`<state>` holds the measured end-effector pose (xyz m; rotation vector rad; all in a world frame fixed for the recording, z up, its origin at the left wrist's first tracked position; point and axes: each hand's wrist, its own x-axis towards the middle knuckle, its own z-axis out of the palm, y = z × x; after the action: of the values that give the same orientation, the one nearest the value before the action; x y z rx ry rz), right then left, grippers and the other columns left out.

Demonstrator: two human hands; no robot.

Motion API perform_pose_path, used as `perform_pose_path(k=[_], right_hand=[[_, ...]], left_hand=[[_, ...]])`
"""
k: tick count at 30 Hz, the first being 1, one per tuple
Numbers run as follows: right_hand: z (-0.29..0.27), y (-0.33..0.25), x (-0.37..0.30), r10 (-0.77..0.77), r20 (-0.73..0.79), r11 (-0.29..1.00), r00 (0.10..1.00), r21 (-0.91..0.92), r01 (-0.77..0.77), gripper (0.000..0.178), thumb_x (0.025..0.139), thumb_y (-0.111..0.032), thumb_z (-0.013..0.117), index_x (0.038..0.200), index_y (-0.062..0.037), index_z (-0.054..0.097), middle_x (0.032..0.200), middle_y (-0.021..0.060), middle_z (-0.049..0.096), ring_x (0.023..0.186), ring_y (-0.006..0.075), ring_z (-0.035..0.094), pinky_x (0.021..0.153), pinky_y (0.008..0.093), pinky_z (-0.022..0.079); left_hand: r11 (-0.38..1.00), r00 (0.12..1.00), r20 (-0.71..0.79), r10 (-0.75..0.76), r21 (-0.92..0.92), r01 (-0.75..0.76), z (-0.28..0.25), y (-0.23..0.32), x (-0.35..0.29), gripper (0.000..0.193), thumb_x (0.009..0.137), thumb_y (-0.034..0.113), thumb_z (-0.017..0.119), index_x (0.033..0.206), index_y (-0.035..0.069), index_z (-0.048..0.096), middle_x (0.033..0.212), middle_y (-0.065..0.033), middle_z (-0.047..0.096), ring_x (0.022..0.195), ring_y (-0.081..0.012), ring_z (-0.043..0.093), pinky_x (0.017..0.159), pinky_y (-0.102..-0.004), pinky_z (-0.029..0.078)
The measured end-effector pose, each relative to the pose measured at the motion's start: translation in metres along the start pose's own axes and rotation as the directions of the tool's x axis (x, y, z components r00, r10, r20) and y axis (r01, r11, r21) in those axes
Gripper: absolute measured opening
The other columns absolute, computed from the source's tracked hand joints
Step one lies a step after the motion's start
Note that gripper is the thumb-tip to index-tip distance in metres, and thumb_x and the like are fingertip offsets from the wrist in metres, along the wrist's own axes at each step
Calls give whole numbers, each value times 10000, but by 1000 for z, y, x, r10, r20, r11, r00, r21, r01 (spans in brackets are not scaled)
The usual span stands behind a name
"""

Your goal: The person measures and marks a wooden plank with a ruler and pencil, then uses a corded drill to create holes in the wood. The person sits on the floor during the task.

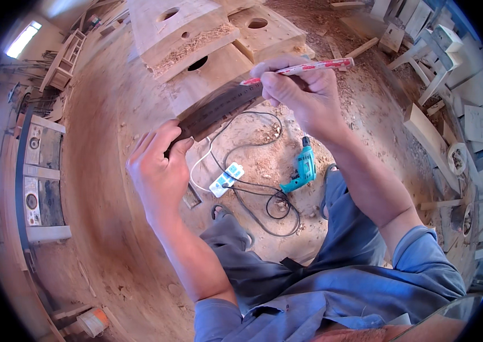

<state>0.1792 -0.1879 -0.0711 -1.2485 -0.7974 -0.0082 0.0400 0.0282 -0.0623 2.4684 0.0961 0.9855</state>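
My left hand grips the near-left end of a dark ruler with small marks along it. The ruler lies against the edge of a pale wooden piece that has a dark oval hole. Closed around a red-and-white pencil, my right hand is at the ruler's far-right end. The pencil's tip points left, close to the ruler's upper edge; whether it touches the wood I cannot tell.
More holed wooden blocks are stacked ahead, with shavings. Between my feet lie a teal power drill, a white-and-blue power strip and looping black cable. Timber offcuts lie right; a bucket sits lower left.
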Motion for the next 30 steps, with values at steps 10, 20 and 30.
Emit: perform_pose_path(k=[10, 20, 30], right_hand=[[14, 13, 11, -124, 124, 973, 985, -178, 145, 78, 894, -46, 739, 898, -44, 661, 706, -40, 594, 622, 37, 503, 542, 229, 386], [16, 17, 13, -208, 115, 935, 971, -269, 232, 55, 859, -14, 731, 864, -40, 683, 695, -5, 620, 600, 51, 512, 530, 245, 399], [15, 20, 12, -211, 150, 924, 966, -291, 247, 56, 857, 4, 734, 877, -26, 691, 740, 19, 633, 626, 69, 535, 552, 254, 418]], left_hand=[[1000, 1000, 8, -19, -3, 19, -1, 0, 0, 262, 738, -73, 806, 983, -31, 723, 1028, -148, 768, 908, -249, 730, 835, -346, 558], [1000, 1000, -26, 12, 8, -12, 0, 0, 1, 259, 718, -36, 803, 957, 23, 722, 945, -113, 756, 862, -308, 703, 759, -391, 541], [1000, 999, -34, 22, -14, -23, 0, -1, 1, 266, 714, -46, 801, 959, 20, 722, 941, -120, 756, 848, -309, 707, 748, -389, 546]])
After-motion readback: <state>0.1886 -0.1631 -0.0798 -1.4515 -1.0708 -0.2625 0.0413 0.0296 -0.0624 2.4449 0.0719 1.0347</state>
